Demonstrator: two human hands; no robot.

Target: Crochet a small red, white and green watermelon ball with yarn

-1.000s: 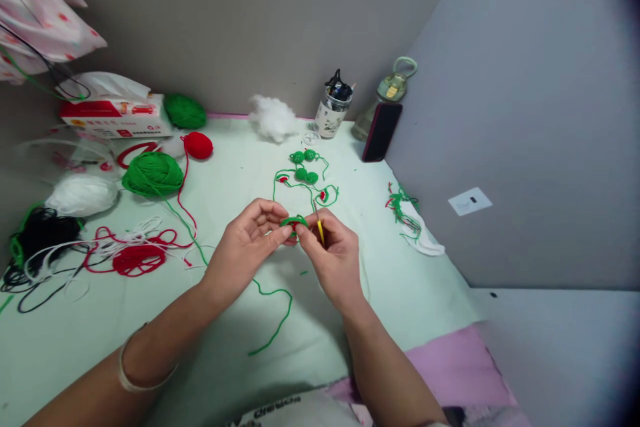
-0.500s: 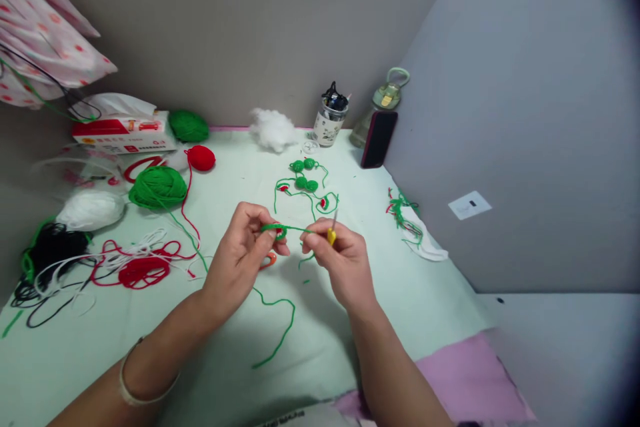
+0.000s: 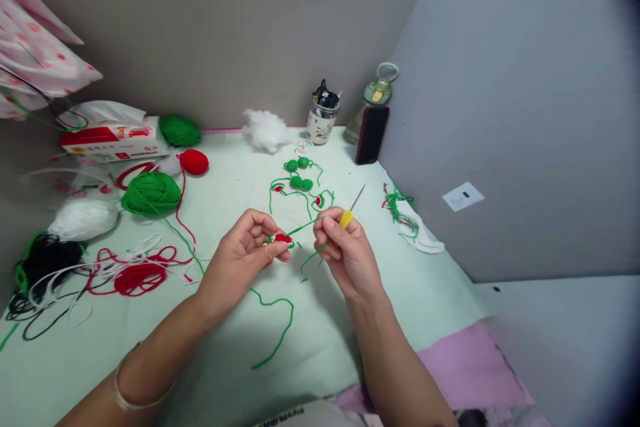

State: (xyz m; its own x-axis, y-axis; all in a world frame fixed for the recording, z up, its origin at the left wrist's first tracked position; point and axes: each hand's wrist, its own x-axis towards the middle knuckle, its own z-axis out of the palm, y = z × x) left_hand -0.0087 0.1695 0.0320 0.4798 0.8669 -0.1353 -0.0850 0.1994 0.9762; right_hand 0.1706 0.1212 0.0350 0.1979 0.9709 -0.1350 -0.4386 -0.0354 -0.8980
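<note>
My left hand [image 3: 245, 250] pinches a small crocheted piece [image 3: 283, 240], red in the middle with a green and white edge. From it a green yarn strand [image 3: 303, 227] runs taut to my right hand [image 3: 350, 250]. Those fingers are closed on the strand and on a crochet hook [image 3: 346, 218] with a yellow grip, its metal shaft pointing up and right. A loose green tail hangs below the right fingers. Just beyond lie two small red-and-green pieces [image 3: 320, 201] and several green crocheted balls [image 3: 296, 183] with yarn tails. Something orange is mostly hidden under my left hand.
On the left are a green yarn ball [image 3: 151, 193], red yarn ball [image 3: 194, 162], white yarn [image 3: 84, 217], black yarn [image 3: 53, 260] and a tissue box [image 3: 117, 140]. White stuffing [image 3: 266, 130], a pen cup [image 3: 323, 121], bottle [image 3: 377, 90] and phone [image 3: 373, 135] stand behind. Yarn scraps [image 3: 397, 207] lie right.
The crocheted piece has turned so its red face shows. My right hand has moved slightly right, drawing the green strand longer, and the hook now tilts rightward. The view has shifted a little.
</note>
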